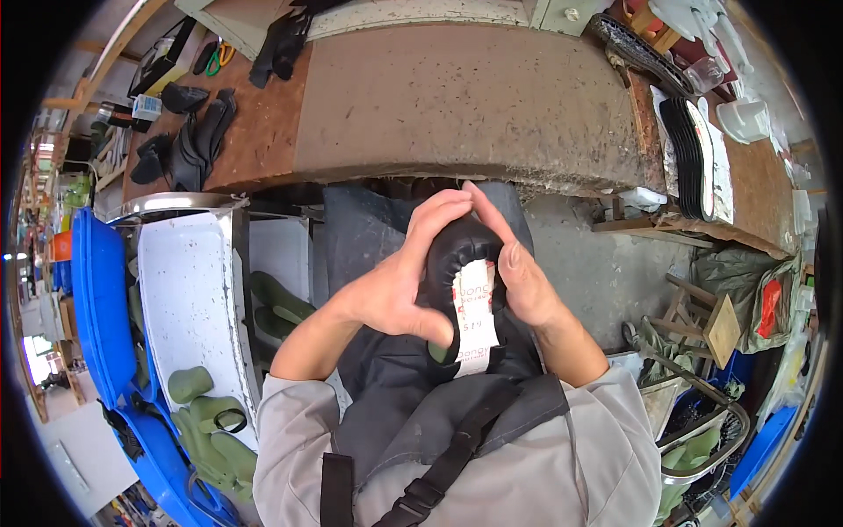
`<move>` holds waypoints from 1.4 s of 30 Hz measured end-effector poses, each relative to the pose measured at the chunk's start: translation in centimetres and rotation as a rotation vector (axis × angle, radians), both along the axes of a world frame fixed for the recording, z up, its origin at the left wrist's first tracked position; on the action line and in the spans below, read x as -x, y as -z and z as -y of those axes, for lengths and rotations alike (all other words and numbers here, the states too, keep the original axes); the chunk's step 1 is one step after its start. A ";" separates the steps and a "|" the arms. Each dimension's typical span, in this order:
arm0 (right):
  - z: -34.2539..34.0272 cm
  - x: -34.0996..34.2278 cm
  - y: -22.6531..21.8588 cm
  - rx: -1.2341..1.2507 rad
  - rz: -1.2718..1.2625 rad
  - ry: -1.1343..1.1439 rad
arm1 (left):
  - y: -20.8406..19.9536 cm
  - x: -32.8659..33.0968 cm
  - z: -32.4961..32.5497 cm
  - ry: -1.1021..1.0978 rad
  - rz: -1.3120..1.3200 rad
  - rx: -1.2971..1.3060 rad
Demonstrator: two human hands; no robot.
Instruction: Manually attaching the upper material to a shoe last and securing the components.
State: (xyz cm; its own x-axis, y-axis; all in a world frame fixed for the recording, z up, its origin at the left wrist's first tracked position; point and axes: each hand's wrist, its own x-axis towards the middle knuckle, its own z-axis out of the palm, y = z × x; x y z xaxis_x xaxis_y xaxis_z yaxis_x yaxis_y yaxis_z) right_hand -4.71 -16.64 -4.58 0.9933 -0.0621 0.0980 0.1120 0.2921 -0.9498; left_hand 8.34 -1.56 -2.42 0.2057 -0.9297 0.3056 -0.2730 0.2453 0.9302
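Note:
In front of my apron, below the bench edge, I hold a lasted shoe (460,239) sole side up. Its black leather upper is gathered in pleats round the toe. A white insole (475,307) with printing covers the bottom, and a bit of green last shows by the heel. My left hand (386,285) wraps the left side, thumb near the heel and fingers over the toe. On the other side, my right hand (527,285) presses against the upper, fingers reaching to the toe. The shoe's underside is hidden.
Ahead stands a worn workbench (457,97). Black leather pieces (204,136) and scissors (225,58) lie at its left, stacked black soles (688,158) at its right. Green lasts (218,430) sit by a white tray (189,290) and blue bins (98,290). A wooden stool (722,332) is at right.

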 end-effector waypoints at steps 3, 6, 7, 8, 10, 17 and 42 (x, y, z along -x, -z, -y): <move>-0.1 -0.5 -0.6 -0.017 -0.007 -0.038 | 0.4 -0.6 -1.1 0.050 0.083 0.034; -0.1 -0.5 -1.1 -0.039 -0.037 -0.075 | 0.3 -0.4 -1.3 0.038 0.176 0.037; 0.0 -0.4 -1.4 -0.028 -0.054 -0.090 | 0.2 -0.1 -1.3 0.025 0.215 0.042; -0.5 -0.2 -1.9 0.024 -0.056 -0.039 | 0.2 0.1 -1.6 0.018 0.197 0.050; -1.2 0.3 -2.4 0.045 -0.049 -0.009 | 0.4 0.4 -1.7 0.024 0.150 0.089; -2.8 2.9 -1.4 0.231 -0.174 -0.141 | 0.4 1.4 -2.2 -0.089 -0.142 0.103; 2.7 -2.7 -5.3 0.578 0.447 0.124 | -8.1 -1.8 3.6 0.052 0.101 0.232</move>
State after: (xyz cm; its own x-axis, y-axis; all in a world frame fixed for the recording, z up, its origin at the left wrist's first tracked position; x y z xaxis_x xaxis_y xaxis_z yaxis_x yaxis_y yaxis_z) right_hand -2.04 -19.32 0.75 0.8401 0.0133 0.5422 0.5236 -0.2809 -0.8043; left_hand 10.14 -5.15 5.64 0.1174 -0.8408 0.5285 -0.3428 0.4652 0.8161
